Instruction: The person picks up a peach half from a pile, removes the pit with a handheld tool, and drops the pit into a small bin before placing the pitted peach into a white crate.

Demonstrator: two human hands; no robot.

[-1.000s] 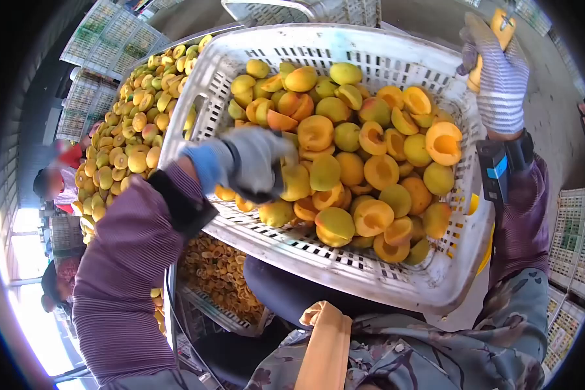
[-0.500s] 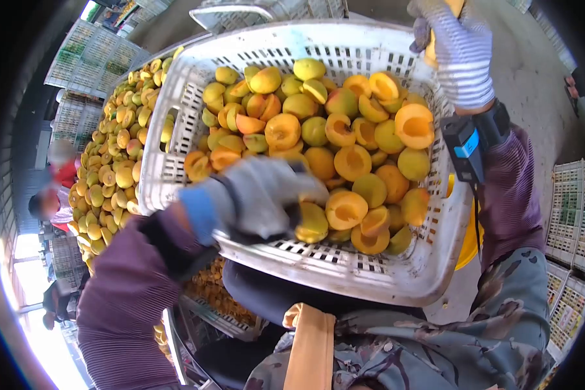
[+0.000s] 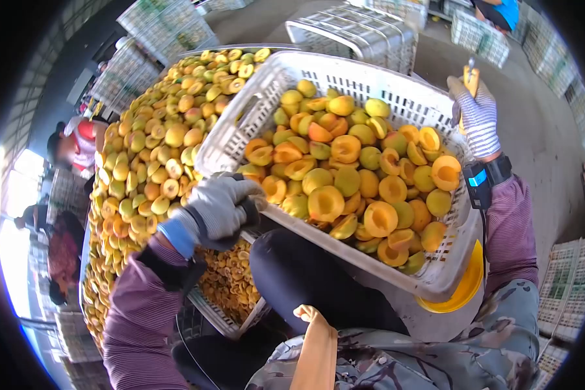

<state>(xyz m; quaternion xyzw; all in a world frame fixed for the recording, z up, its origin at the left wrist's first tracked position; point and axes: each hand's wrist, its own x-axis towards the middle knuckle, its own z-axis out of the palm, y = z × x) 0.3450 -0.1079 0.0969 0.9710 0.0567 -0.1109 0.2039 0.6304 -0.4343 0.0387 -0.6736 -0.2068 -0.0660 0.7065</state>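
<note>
My left hand (image 3: 221,207), in a grey glove with a blue cuff, is closed at the near left edge of a white plastic crate (image 3: 364,250), its fingers and thumb around the rim. Halved apricots (image 3: 326,203) with orange flesh, most of them pitted, fill the crate, which slants over my knee. Beyond the crate's right end, my right hand (image 3: 480,117) wears a striped glove and is wrapped round a yellow-handled tool (image 3: 471,79) with a metal tip pointing up.
A large heap of apricots (image 3: 143,169) lies to the left. Below it stands a crate of apricot pits (image 3: 231,279). A yellow bucket (image 3: 458,286) sits under the white crate's right end. Stacked crates (image 3: 357,32) stand behind, and people (image 3: 84,140) are at far left.
My left hand has moved from over the fruit to the crate's near left edge. The view has shifted, showing more of the heap. My right hand still holds the yellow-handled tool.
</note>
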